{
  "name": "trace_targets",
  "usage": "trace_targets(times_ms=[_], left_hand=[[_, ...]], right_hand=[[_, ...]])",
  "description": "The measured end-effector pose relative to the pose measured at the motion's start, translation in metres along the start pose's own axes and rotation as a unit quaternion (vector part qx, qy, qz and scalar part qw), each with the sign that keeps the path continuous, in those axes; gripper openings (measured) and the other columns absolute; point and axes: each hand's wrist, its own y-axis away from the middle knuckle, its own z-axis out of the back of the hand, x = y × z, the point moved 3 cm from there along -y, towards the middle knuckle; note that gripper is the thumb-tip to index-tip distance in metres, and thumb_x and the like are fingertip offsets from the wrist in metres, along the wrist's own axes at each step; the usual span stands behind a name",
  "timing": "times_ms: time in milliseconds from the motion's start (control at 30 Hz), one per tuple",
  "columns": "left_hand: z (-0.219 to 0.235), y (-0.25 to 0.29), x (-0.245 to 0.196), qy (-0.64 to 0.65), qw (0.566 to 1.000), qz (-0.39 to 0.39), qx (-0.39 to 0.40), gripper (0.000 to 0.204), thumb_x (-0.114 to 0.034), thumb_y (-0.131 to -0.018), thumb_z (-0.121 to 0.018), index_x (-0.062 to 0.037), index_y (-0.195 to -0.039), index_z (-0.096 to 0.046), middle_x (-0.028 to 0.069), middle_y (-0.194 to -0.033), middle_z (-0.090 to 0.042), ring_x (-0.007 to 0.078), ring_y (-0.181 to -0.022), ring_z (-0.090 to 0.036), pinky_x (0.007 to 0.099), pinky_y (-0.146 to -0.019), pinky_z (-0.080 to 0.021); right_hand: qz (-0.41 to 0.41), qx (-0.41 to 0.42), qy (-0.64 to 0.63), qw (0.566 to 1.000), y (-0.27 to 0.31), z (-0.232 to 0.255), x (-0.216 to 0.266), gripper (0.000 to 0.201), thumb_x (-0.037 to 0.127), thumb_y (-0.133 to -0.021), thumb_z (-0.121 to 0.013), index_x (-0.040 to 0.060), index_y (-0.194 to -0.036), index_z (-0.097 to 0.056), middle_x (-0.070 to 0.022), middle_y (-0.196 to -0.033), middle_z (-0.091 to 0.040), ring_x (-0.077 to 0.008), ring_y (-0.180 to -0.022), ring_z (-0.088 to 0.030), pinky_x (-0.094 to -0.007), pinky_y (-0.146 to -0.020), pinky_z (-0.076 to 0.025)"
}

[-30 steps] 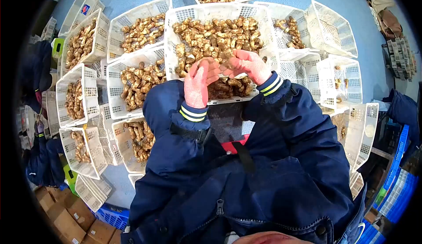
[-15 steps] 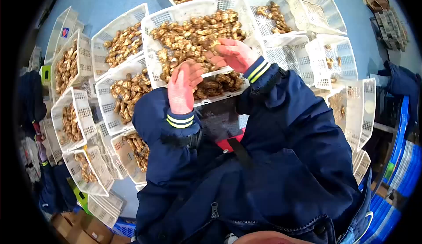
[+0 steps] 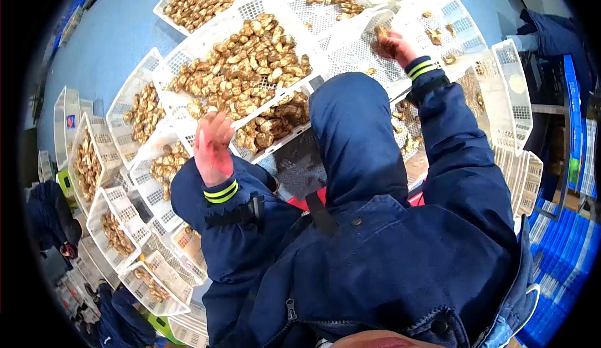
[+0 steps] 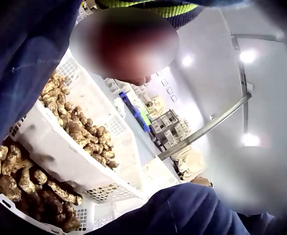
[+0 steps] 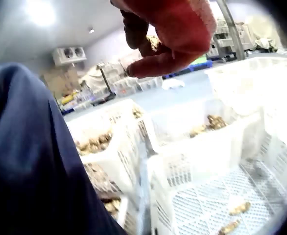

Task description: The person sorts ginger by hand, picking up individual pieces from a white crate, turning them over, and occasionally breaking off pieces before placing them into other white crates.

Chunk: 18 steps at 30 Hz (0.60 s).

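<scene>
The right hand [image 3: 397, 47] pinches a brown mushroom [image 3: 380, 31] above the far right corner of a sparsely filled crate [image 3: 347, 53], just beside the left edge of another crate [image 3: 466, 31] with a few scattered pieces. The left hand [image 3: 214, 150], fingers loosely extended, hovers by the near left corner of the heaped crate [image 3: 275, 102], whose near edge overhangs a lower crate of darker mushrooms [image 3: 269, 130]. A raised knee [image 3: 357, 132] juts between the heaped crate's right end and the right-hand crates, hiding part of them, while blue crates [image 3: 557, 279] stand stacked farther right.
</scene>
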Motion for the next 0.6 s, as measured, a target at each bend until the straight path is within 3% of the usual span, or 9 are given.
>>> trace_targets(times_ms=[67,133,200,300,367,400,433,567,600], left_hand=[[0.002,-0.009,0.003,0.071,0.990,0.021,0.123,0.041,-0.027,-0.090,-0.045,0.0049,-0.116,-0.043,0.0135,-0.104,-0.057,0.0198,-0.087,-0.058,0.0270,-0.075,-0.045],[-0.006,-0.005,0.002,-0.013,0.999,0.024,0.040,0.038,-0.028,-0.090,-0.047,0.0034,-0.111,-0.047,0.0081,-0.094,-0.057,0.0149,-0.078,-0.055,0.0256,-0.071,-0.044],[-0.016,-0.002,0.001,-0.125,0.982,0.024,-0.141,0.037,-0.030,-0.089,-0.048,0.0015,-0.109,-0.049,0.0047,-0.087,-0.055,0.0125,-0.072,-0.051,0.0249,-0.069,-0.043],[0.005,-0.005,0.006,-0.117,0.988,0.037,-0.091,0.033,-0.026,-0.090,-0.047,-0.0005,-0.111,-0.048,0.0098,-0.102,-0.056,0.0175,-0.087,-0.054,0.0295,-0.082,-0.043],[0.006,-0.006,0.006,-0.069,0.995,0.008,-0.074,0.033,-0.024,-0.089,-0.047,-0.0006,-0.113,-0.048,0.0129,-0.105,-0.055,0.0229,-0.091,-0.055,0.0352,-0.086,-0.044],[0.000,-0.005,0.005,-0.069,0.995,-0.013,-0.066,0.032,-0.022,-0.090,-0.045,-0.0001,-0.113,-0.047,0.0137,-0.106,-0.056,0.0240,-0.092,-0.055,0.0357,-0.084,-0.044],[0.002,-0.004,0.005,-0.065,0.994,-0.011,-0.085,0.032,-0.021,-0.090,-0.045,0.0009,-0.112,-0.047,0.0137,-0.105,-0.056,0.0232,-0.092,-0.055,0.0352,-0.082,-0.044],[-0.010,0.000,0.000,-0.059,0.987,-0.038,-0.146,0.031,-0.021,-0.089,-0.048,0.0027,-0.109,-0.049,0.0117,-0.096,-0.058,0.0183,-0.085,-0.055,0.0280,-0.074,-0.044],[-0.015,0.002,-0.004,-0.072,0.982,-0.049,-0.170,0.031,-0.020,-0.089,-0.048,0.0032,-0.109,-0.049,0.0106,-0.094,-0.058,0.0173,-0.083,-0.054,0.0267,-0.072,-0.044]], right_hand=[[-0.114,-0.061,-0.015,0.992,-0.005,0.048,-0.066,0.014,0.010,-0.081,-0.058,0.0055,-0.094,-0.055,-0.0065,-0.078,-0.060,-0.0190,-0.064,-0.060,-0.0320,-0.055,-0.051],[-0.200,-0.166,-0.036,0.965,0.002,0.067,-0.109,0.019,0.024,-0.083,-0.056,0.0074,-0.093,-0.054,-0.0104,-0.080,-0.060,-0.0221,-0.064,-0.060,-0.0339,-0.056,-0.050],[-0.208,-0.215,-0.041,0.953,-0.011,0.095,-0.146,0.029,0.028,-0.083,-0.056,0.0086,-0.104,-0.052,-0.0168,-0.103,-0.057,-0.0345,-0.089,-0.058,-0.0451,-0.073,-0.048],[-0.220,-0.072,-0.222,0.947,-0.017,0.083,-0.144,0.027,0.027,-0.084,-0.055,0.0057,-0.100,-0.052,-0.0183,-0.093,-0.061,-0.0332,-0.079,-0.061,-0.0430,-0.067,-0.049],[-0.168,-0.127,-0.057,0.976,-0.031,0.069,-0.118,0.028,0.024,-0.083,-0.056,0.0045,-0.103,-0.050,-0.0173,-0.089,-0.061,-0.0308,-0.080,-0.061,-0.0415,-0.067,-0.051],[0.023,0.015,0.167,0.986,-0.085,0.113,-0.149,0.030,0.022,-0.082,-0.058,0.0033,-0.104,-0.051,-0.0155,-0.088,-0.061,-0.0284,-0.079,-0.062,-0.0384,-0.064,-0.051],[-0.125,-0.097,-0.029,0.987,-0.058,0.056,-0.088,0.030,0.021,-0.083,-0.055,0.0020,-0.107,-0.050,-0.0154,-0.092,-0.061,-0.0263,-0.081,-0.062,-0.0358,-0.065,-0.051],[0.002,0.117,0.059,0.991,-0.089,-0.043,0.010,0.036,0.024,-0.089,-0.046,0.0037,-0.119,-0.047,-0.0137,-0.102,-0.060,-0.0187,-0.082,-0.061,-0.0265,-0.068,-0.050],[0.032,0.084,0.087,0.992,-0.077,-0.085,0.032,0.034,0.024,-0.089,-0.047,0.0044,-0.117,-0.049,-0.0126,-0.100,-0.060,-0.0174,-0.081,-0.061,-0.0251,-0.068,-0.050]])
